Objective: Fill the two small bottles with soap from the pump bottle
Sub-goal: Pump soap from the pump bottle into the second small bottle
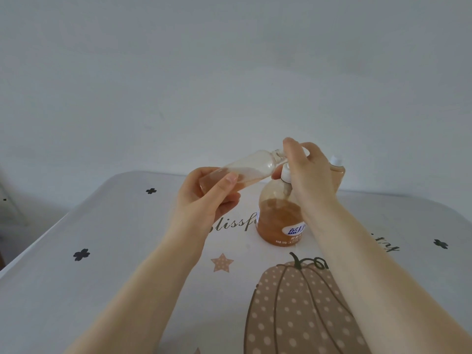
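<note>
At the centre of the head view, your left hand [209, 198] grips a small clear bottle [245, 169], fingers and thumb curled round its lower half. You hold it tilted well over, base down toward the left and open neck raised to the right, so the mouth meets the nozzle of the pump bottle [278, 218]. That slant appears chosen to let soap run down the inside wall and settle; an amber pool already sits at the low end, and the rest of the bottle looks clear, so this one seems only partly filled.

Just right of centre, your right hand [306, 175] lies over the pump head, fingers curled down around it and the thumb tucked beneath near the white collar. From here the grasp reads as a pressing hold, ready to work the pump, though the nozzle tip itself is hidden behind your fingers and you cannot tell whether soap is flowing. The pump bottle stands upright on the table [76, 290], roughly half full of amber soap, close enough that both hands meet above it.

Behind your right hand, toward the right of centre, a second small bottle [337, 169] stands upright with a white cap on, mostly hidden; it looks amber, likely filled already and parked out of the way.

Across the lower frame, the table's printed cloth shows a dotted pumpkin [293, 315], a star [222, 263] and script lettering.
</note>
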